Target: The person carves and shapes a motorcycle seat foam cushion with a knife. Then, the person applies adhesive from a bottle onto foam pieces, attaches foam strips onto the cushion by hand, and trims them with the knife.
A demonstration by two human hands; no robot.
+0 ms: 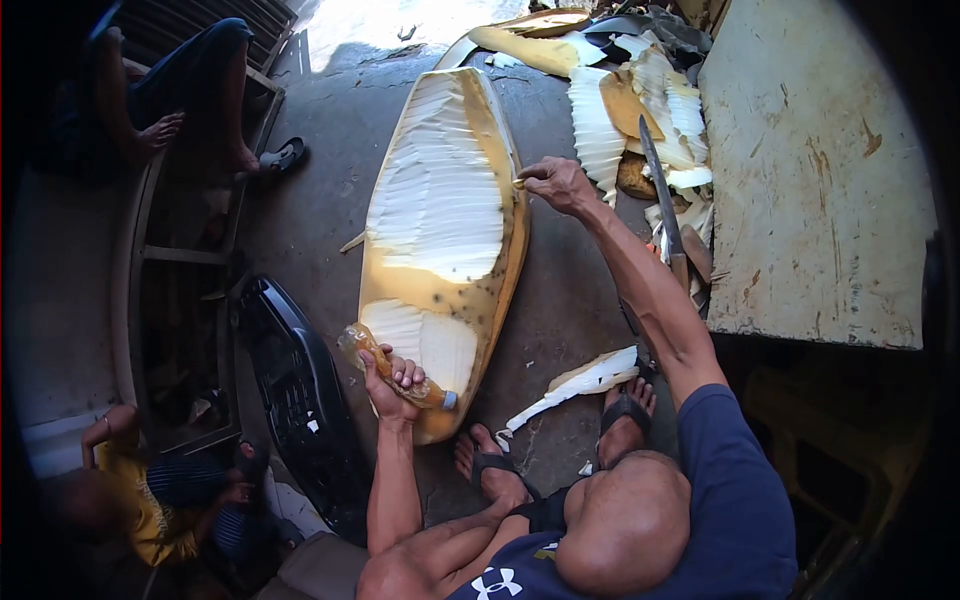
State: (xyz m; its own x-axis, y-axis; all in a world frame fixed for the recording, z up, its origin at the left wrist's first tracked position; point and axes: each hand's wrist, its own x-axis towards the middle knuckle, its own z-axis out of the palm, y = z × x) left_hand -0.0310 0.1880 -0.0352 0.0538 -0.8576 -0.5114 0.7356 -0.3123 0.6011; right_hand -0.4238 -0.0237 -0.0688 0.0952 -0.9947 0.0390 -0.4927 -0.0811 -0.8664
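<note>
A long foam seat pad (pixel 435 200) lies on the floor, yellowish with pale, ridged cut areas and dark spots near its lower part. My left hand (pixel 393 385) is wrapped round a clear plastic bottle (pixel 430 393) of amber liquid, held over the pad's lower left. The bottle is tilted, its light blue cap pointing right. At the pad's upper right edge is my right hand (pixel 560 184), fingers pinched on a small yellowish piece (pixel 519 184) that is too small to name.
Foam scraps (pixel 597 125) and a long knife (pixel 660 190) lie at the upper right beside a worn board (pixel 820 180). A black seat base (pixel 300 400) is left of the pad. A person in yellow (pixel 160 500) sits lower left; another person's legs (pixel 190 90) show upper left.
</note>
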